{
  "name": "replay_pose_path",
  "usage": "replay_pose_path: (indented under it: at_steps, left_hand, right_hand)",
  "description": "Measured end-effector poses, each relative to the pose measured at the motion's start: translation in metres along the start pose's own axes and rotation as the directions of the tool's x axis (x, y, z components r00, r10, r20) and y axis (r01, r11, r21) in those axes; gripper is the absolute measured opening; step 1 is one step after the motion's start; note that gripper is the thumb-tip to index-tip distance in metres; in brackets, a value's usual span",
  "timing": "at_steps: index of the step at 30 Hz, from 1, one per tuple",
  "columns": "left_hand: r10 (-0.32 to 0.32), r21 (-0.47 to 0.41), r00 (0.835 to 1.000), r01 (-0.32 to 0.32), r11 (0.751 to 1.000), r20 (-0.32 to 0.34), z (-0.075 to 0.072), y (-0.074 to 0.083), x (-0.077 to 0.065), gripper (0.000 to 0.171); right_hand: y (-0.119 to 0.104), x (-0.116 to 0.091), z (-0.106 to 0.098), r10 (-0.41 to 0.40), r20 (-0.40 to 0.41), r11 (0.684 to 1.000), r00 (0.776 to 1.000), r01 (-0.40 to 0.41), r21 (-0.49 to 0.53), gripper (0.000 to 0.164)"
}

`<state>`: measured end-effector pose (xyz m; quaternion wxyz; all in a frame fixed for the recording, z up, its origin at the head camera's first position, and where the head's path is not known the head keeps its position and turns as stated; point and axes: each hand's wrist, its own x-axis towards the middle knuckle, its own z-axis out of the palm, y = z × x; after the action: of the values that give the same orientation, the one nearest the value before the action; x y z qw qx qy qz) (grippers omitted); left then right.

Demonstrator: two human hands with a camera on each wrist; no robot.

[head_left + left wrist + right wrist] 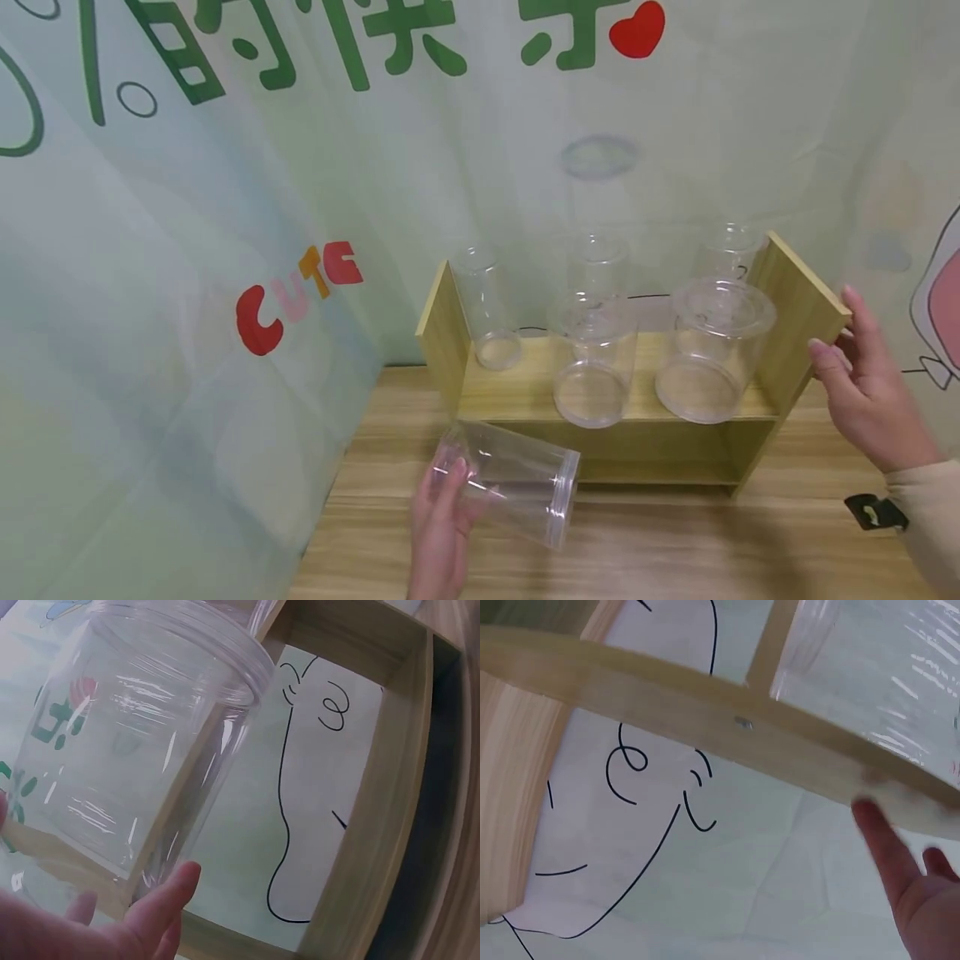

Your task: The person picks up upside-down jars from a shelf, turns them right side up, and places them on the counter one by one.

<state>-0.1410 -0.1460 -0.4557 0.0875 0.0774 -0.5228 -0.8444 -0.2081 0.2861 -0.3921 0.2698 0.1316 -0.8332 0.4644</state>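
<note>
My left hand point(442, 517) holds a clear plastic jar point(517, 479) by its base end. The jar lies tilted on its side in front of the shelf, its ridged rim pointing right. In the left wrist view the same jar point(142, 742) fills the upper left, thumb against its lower side. A small wooden shelf point(798, 317) stands on the table, with several clear jars on its upper board. At its right side panel, my right hand point(873, 400) has its fingertips on the outer face near the top corner. The right wrist view shows extended fingers point(889, 847) against the panel.
Two wide clear jars point(701, 358) stand at the upper board's front edge. Behind them are narrower ones, including a tall jar point(487, 312) at the left. The wood-grain table point(352, 500) meets a printed cloth backdrop point(150, 275) at the back and left.
</note>
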Motion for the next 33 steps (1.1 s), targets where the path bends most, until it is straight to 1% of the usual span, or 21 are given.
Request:
replay_pose_path:
  at_steps: [3,4,6,8,10,13,14,16,17,19,21,23,26,29,30,32,33]
  left_hand:
    - [-0.024,-0.013,1.0,0.025,1.0,0.01,-0.003,-0.007,0.0,0.061]
    - [-0.038,-0.019,0.999,0.038,0.999,0.008,-0.004,-0.01,0.0,0.062]
    - [-0.061,-0.045,0.998,0.061,0.997,0.012,-0.005,-0.014,0.0,0.058]
    - [-0.078,-0.07,0.997,0.079,0.994,0.019,-0.005,-0.017,0.001,0.047]
    - [-0.101,-0.099,0.995,0.103,0.99,0.022,-0.005,-0.021,0.001,0.035]
    - [-0.121,-0.124,0.992,0.122,0.985,0.021,-0.004,-0.025,0.0,0.024]
    - [-0.126,-0.13,0.992,0.128,0.983,0.022,-0.004,-0.026,0.0,0.023]
    - [-0.136,-0.138,0.99,0.138,0.981,0.021,-0.004,-0.028,-0.001,0.024]
    - [-0.141,-0.144,0.99,0.143,0.979,0.02,-0.004,-0.03,-0.001,0.025]
    - [-0.154,-0.15,0.988,0.155,0.976,0.018,-0.004,-0.032,-0.002,0.027]
    - [-0.168,-0.154,0.986,0.169,0.974,0.019,-0.004,-0.034,-0.002,0.029]
    - [-0.179,-0.165,0.984,0.181,0.97,0.027,-0.005,-0.037,-0.003,0.028]
    - [-0.187,-0.182,0.981,0.193,0.964,0.049,-0.006,-0.041,-0.002,0.025]
    - [-0.197,-0.209,0.978,0.208,0.956,0.072,-0.004,-0.044,-0.002,0.023]
    - [-0.203,-0.218,0.976,0.215,0.952,0.076,-0.003,-0.046,-0.002,0.024]
    - [-0.216,-0.233,0.972,0.232,0.944,0.089,-0.001,-0.048,-0.002,0.025]
    - [-0.225,-0.244,0.969,0.243,0.939,0.098,0.0,-0.049,-0.002,0.027]
  right_hand:
    - [-0.005,-0.007,0.007,0.022,-0.095,1.0,0.995,-0.02,0.024,0.071]
    - [-0.007,-0.01,0.009,0.006,-0.134,0.999,0.991,-0.001,0.039,0.071]
    - [-0.01,-0.015,0.013,-0.058,-0.203,0.996,0.977,0.07,0.056,0.067]
    - [-0.014,-0.021,0.016,-0.133,-0.268,0.987,0.954,0.152,0.052,0.058]
    - [-0.019,-0.028,0.019,-0.2,-0.328,0.971,0.923,0.231,0.056,0.054]
    - [-0.032,-0.039,0.028,-0.25,-0.417,0.936,0.874,0.328,0.128,0.048]
    - [-0.038,-0.042,0.032,-0.257,-0.442,0.917,0.86,0.361,0.169,0.044]
    - [-0.048,-0.048,0.041,-0.283,-0.477,0.843,0.832,0.453,0.291,0.038]
    - [-0.052,-0.051,0.046,-0.297,-0.49,0.793,0.819,0.497,0.351,0.036]
    - [-0.061,-0.057,0.057,-0.325,-0.495,0.705,0.806,0.555,0.442,0.034]
    - [-0.067,-0.065,0.067,-0.348,-0.478,0.648,0.807,0.575,0.499,0.034]
    - [-0.071,-0.073,0.075,-0.367,-0.454,0.666,0.812,0.57,0.482,0.033]
    - [-0.074,-0.085,0.084,-0.389,-0.406,0.746,0.827,0.542,0.387,0.032]
    - [-0.07,-0.094,0.092,-0.412,-0.367,0.794,0.834,0.526,0.304,0.033]
    - [-0.069,-0.097,0.094,-0.418,-0.35,0.808,0.839,0.519,0.279,0.034]
    - [-0.067,-0.101,0.099,-0.442,-0.324,0.811,0.837,0.527,0.256,0.034]
    - [-0.066,-0.104,0.101,-0.448,-0.308,0.818,0.839,0.524,0.236,0.036]
